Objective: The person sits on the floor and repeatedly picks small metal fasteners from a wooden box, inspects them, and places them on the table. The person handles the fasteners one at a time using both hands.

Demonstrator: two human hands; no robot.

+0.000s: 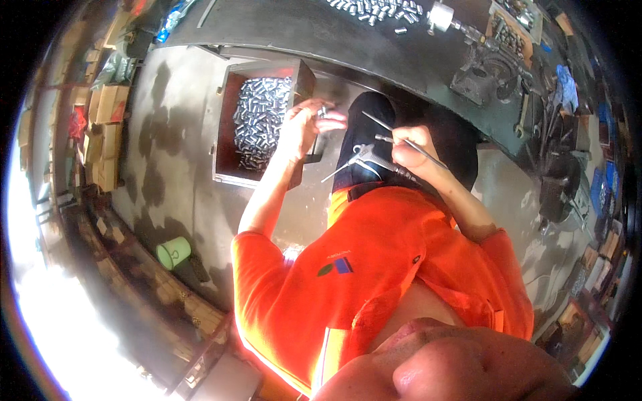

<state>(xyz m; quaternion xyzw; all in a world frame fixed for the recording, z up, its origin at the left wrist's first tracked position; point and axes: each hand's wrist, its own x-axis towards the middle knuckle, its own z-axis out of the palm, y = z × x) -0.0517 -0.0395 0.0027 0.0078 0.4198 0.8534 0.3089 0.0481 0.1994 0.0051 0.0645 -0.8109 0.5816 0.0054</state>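
My left hand [306, 127] is beside the right wall of a box, with a small shiny metal piece [324, 112] between its thumb and fingers. Many short silvery metal cylinders [262, 120] fill the brown box [227, 113]. Over my lap, my right hand [414, 147] is closed around a thin metal rod [379, 121] that slants across it. A second stubby metal tip [383, 138] pokes out of the same fist; its kind is unclear. On my thighs, close under the right hand, lies a silver air blow gun [366, 156] with a thin nozzle.
A dark workbench [301, 33] runs ahead of me, with a pile of metal cylinders [378, 9] on it. To the right is a bench vise [485, 77], then a wrench [521, 117] and a blue cloth [566, 85]. A green bucket [173, 252] and cardboard boxes [107, 144] are left.
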